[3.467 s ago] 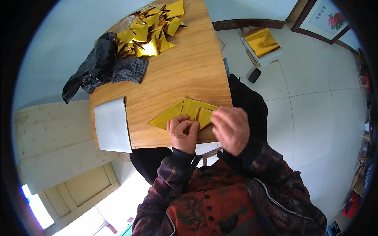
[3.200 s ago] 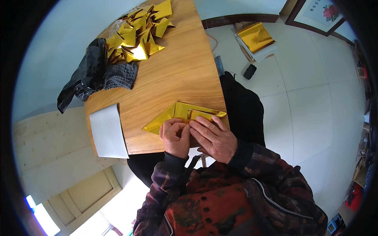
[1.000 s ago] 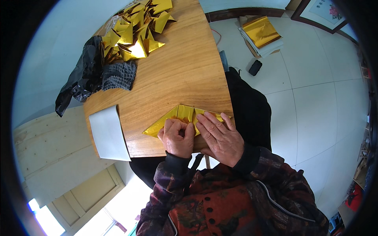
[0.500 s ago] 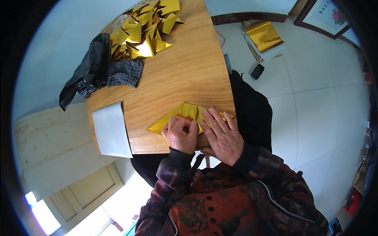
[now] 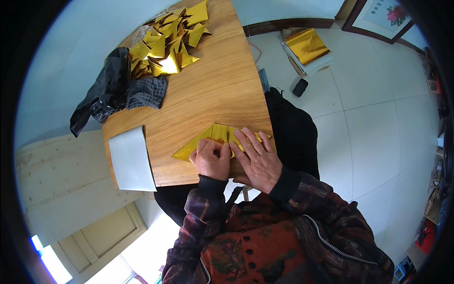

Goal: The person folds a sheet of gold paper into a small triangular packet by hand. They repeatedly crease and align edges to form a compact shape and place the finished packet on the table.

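While a grey sheet [image 5: 132, 158] lies at nine o'clock, the left hand [image 5: 213, 159] has its fingers curled on the gold paper [image 5: 215, 133]; I cannot tell if they pinch it. The long, pointy paper lies under both hands, running from about nine to three, neither hand nearer. The right hand [image 5: 257, 158] is flat, fingers a bit apart. Under it all is a brown table [image 5: 217, 99]; pale floor [image 5: 373, 137] is at three o'clock.

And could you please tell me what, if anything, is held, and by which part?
The left hand appears to pinch the gold paper around the middle of its near edge; the right hand lies spread on the paper's right side.
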The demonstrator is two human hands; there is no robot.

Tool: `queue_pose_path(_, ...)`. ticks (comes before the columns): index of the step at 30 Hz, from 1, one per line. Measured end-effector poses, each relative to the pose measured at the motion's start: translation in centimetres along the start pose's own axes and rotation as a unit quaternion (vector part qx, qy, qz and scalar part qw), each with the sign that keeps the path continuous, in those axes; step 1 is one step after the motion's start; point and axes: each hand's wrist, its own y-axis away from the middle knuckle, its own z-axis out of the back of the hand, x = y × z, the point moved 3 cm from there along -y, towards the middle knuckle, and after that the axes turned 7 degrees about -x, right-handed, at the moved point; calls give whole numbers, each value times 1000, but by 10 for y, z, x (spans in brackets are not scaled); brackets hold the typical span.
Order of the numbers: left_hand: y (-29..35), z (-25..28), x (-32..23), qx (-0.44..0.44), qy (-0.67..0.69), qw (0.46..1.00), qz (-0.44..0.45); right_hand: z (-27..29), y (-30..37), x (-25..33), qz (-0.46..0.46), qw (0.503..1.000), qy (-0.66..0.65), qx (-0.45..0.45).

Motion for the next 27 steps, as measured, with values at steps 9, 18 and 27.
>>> queue_pose_path(9, 3, 3, 4, -7, 15, 999, -31, 3, -2, 3, -8, 1000, -14, 10)
queue_pose_path(18, 12, 34, 44, 145, 270, 945, -112, 4, -1, 4, 25, 1000, 14, -4)
queue_pose_path(27, 25, 38, 37, 234, -31, 910, -340, 7, -1, 6, 41, 997, 58, 8)
